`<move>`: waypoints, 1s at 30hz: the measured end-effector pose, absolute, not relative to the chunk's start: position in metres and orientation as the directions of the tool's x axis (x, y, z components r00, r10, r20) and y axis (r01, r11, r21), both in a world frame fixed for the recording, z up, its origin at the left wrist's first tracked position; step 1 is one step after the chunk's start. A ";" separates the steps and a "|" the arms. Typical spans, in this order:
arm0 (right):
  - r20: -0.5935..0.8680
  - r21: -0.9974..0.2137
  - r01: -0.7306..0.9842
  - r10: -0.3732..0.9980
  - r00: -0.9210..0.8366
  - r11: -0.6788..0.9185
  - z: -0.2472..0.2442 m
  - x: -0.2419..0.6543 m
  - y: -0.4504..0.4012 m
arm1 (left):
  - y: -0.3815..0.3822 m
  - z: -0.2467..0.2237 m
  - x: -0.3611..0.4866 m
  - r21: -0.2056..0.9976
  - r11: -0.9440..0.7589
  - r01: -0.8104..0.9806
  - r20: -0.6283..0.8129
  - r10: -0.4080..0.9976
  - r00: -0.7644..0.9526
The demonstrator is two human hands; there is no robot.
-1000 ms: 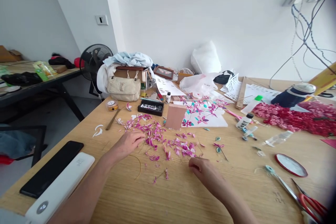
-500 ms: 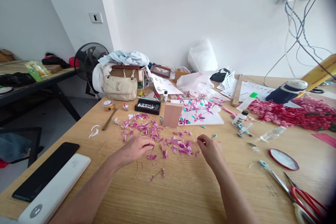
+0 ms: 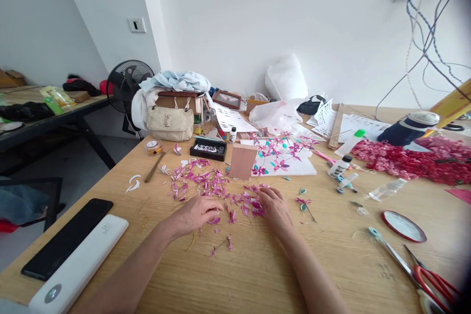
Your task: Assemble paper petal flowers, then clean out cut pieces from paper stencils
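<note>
The left hand (image 3: pixel 200 213) is positioned at the near edge of the pink petals (image 3: pixel 200 176), with its thumb and fingertips drawn together; the view is too small to tell whether a piece is gripped between them. The right hand (image 3: pixel 274 208) is loosely open, palm down, with its extended fingers over the right-hand part of the petals. The petals lie scattered on the wooden surface (image 3: pixel 257 279), in front of and between the hands, and form a larger group at left and a smaller group at right. An upright wooden board (image 3: pixel 243 162) stands behind them. To its left is a black tray (image 3: pixel 198 155); to its right, finished flowers (image 3: pixel 281 164) with teal leaves rest on a white sheet (image 3: pixel 307 169). A loose flower (image 3: pixel 303 201) lies to the right of the right hand. Red-handled scissors (image 3: pixel 423 274) are located at the near right; a black phone (image 3: pixel 68 238) lies at the left beside a white device (image 3: pixel 83 260).
</note>
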State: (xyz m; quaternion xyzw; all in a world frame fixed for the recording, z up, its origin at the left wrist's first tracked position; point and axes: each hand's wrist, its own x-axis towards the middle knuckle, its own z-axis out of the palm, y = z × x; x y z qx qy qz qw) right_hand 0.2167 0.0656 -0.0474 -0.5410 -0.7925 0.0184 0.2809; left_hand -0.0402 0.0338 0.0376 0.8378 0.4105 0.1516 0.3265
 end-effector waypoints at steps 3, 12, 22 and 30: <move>0.413 -0.317 0.849 0.868 -0.277 0.422 -0.045 0.218 0.065 | 0.035 0.036 -0.042 0.681 -0.450 0.578 -0.003 0.787 0.617; 0.357 -0.378 0.830 0.892 -0.279 0.411 -0.034 0.218 0.063 | 0.034 0.034 -0.041 0.709 -0.407 0.575 -0.028 0.799 0.600; 0.305 -0.660 0.655 0.928 -0.214 0.368 -0.017 0.214 0.050 | 0.037 0.032 -0.044 0.724 -0.349 0.595 -0.054 0.831 0.553; 0.181 -0.967 0.171 0.981 -0.071 0.191 -0.012 0.212 0.043 | 0.041 0.047 -0.034 0.805 -0.284 0.521 -0.074 0.824 0.562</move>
